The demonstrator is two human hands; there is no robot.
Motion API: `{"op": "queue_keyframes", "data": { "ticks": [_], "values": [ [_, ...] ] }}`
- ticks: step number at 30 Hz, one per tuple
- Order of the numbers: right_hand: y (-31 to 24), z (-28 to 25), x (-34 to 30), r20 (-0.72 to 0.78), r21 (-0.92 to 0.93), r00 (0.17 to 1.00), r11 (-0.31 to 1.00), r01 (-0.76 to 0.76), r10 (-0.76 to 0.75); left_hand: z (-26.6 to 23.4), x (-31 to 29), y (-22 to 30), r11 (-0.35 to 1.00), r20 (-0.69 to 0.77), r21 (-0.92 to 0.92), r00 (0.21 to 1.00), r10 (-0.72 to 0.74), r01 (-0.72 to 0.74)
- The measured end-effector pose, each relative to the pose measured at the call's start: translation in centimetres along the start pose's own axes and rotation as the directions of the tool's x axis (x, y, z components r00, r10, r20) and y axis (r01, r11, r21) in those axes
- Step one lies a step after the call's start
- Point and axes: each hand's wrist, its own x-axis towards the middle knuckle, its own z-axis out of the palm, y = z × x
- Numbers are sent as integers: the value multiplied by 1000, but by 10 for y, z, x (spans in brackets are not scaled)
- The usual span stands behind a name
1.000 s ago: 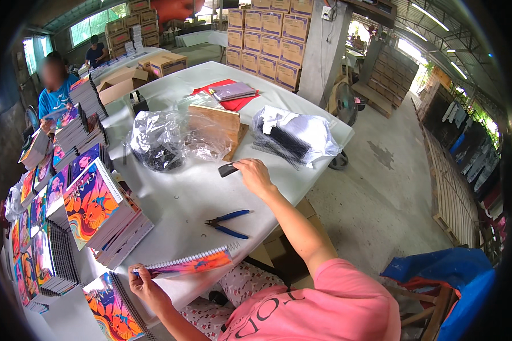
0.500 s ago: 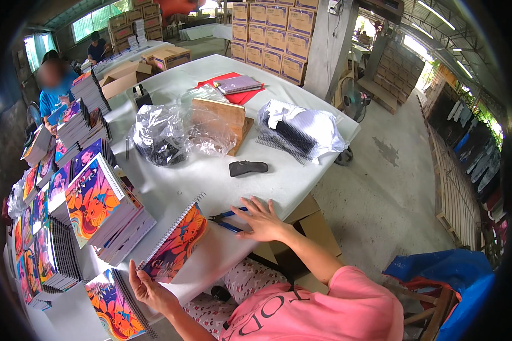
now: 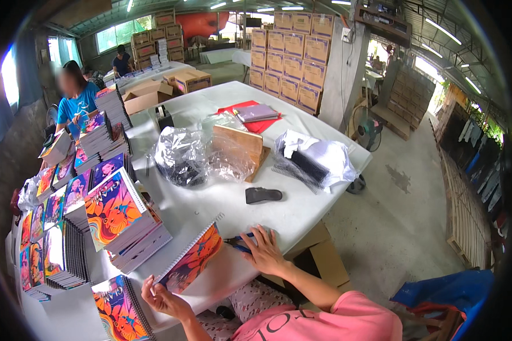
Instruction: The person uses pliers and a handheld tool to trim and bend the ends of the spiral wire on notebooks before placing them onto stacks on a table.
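One pair of pliers, two hands

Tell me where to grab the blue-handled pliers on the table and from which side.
Grip the pliers by the paired blue handles, coming from above on the person's right. They lie flat on the white table, largely under the right hand, which rests on them. The spiral notebook, tilted up in the left hand, crowds the left, so the right side looks freer.

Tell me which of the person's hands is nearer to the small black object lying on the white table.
Right. The right hand rests on the blue-handled pliers, just below the small black object. The left hand holds the spiral notebook, farther away.
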Motion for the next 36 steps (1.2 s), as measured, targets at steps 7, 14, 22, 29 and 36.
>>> {"op": "queue_keyframes", "data": {
  "ticks": [7,14,22,29,36],
  "values": [
    [0,-10,6,-213,111,951,973,-204,223,7,-2,20,923,135,-92,923,-360,374],
    [-25,-121,-27,-115,914,916,402,-53,383,44,-15,56,998,171,47,985,20,-29],
    [-42,-136,-49,-140,615,985,771,164,-98,53,-38,62,899,458,231,857,236,-371],
    [-41,-110,-73,-117,339,993,940,40,0,38,-94,30,978,525,162,851,27,-131],
    [-57,-111,-77,-53,326,998,944,52,-37,36,-92,30,977,485,147,872,64,-153]
  ]
}}
